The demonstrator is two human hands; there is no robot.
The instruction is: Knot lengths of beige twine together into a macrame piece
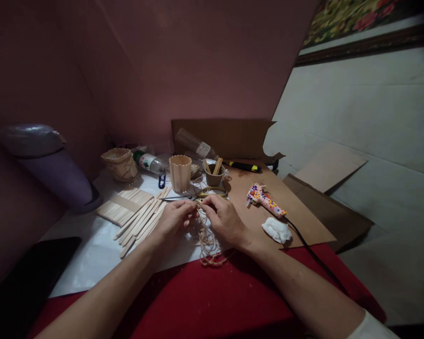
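My left hand (pixel 178 217) and my right hand (pixel 223 217) meet over the white sheet, fingertips almost touching. Both are closed in a pinch on a length of twine (pixel 208 242), whose loose loops hang and lie below them, reaching the red cloth. Just beyond the fingers lies a pair of scissors (pixel 212 189) with gold-coloured handles, blades pointing left. A cup covered in wooden sticks (pixel 180 174) stands upright behind the scissors. Left of my left hand, loose craft sticks (pixel 139 226) are spread beside a banded bundle of sticks (pixel 122 207).
A flower-patterned glue gun (pixel 266 200) with a black cord and a crumpled white tissue (pixel 276 230) lie on cardboard (pixel 304 221) at right. Behind are a yellow-black cutter (pixel 245 166), a small pot (pixel 215 176), plastic bottles (pixel 150 161) and a decorated basket (pixel 120 165).
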